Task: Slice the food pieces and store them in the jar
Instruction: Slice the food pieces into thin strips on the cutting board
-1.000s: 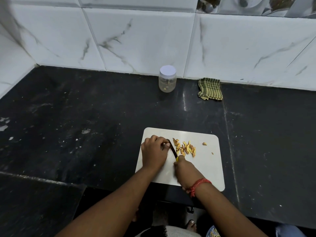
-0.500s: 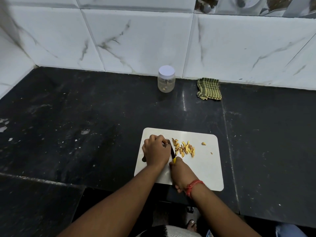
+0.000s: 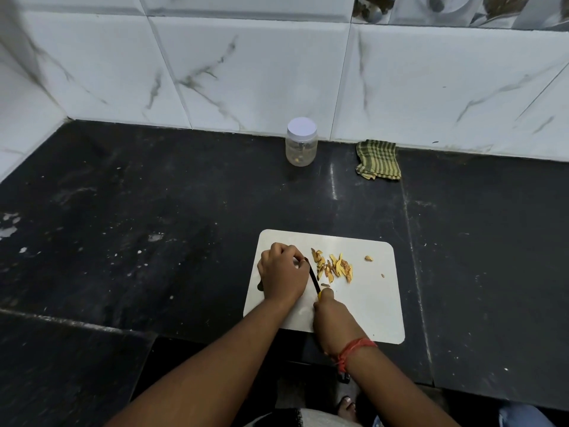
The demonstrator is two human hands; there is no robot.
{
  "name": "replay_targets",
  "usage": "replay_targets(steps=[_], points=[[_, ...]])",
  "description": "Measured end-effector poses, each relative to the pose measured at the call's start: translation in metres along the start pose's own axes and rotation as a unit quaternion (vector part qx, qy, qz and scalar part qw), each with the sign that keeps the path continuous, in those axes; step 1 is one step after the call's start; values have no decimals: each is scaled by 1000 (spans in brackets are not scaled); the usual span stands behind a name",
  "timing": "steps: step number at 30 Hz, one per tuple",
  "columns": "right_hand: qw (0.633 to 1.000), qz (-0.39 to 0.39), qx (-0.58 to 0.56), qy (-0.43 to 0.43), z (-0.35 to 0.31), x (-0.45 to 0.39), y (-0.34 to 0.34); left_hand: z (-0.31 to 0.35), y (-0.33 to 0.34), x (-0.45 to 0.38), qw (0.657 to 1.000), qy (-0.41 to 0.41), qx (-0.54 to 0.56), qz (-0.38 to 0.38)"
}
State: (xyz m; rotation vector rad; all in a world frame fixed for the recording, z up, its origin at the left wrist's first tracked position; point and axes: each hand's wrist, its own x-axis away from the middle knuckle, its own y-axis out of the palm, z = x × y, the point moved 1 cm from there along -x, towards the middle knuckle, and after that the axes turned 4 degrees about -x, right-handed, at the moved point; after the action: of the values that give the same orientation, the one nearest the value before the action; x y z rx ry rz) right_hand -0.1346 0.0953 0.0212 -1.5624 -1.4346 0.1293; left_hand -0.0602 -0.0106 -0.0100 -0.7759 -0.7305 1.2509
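A white cutting board lies on the black counter near its front edge. A small heap of yellow sliced food pieces sits on the board's upper middle, with one stray piece to the right. My left hand is curled on the board's left part, pinching something hidden under the fingers. My right hand grips a knife with a dark blade that points up toward the left fingertips. A clear jar with a white lid stands far back by the wall, closed.
A folded green checked cloth lies against the tiled wall to the right of the jar. The black counter has white specks on its left part. The counter's front edge drops off just below the board; a foot shows on the floor.
The knife blade and my right hand have shifted slightly left and back toward my left fingers, then a little right again. The sliced heap stays in place.
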Motion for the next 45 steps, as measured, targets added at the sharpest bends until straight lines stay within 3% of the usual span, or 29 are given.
replay_targets(steps=[4, 27, 36, 45], points=[[999, -13, 49, -5, 5, 6, -2, 0, -1, 2, 1000, 6, -3, -3], [997, -24, 69, -12, 18, 27, -4, -7, 4, 2, 1000, 24, -14, 2], [999, -13, -19, -24, 22, 31, -19, -11, 4, 5, 999, 49, -20, 6], [996, -7, -91, -7, 22, 37, -40, -2, 8, 5, 987, 108, -101, 59]])
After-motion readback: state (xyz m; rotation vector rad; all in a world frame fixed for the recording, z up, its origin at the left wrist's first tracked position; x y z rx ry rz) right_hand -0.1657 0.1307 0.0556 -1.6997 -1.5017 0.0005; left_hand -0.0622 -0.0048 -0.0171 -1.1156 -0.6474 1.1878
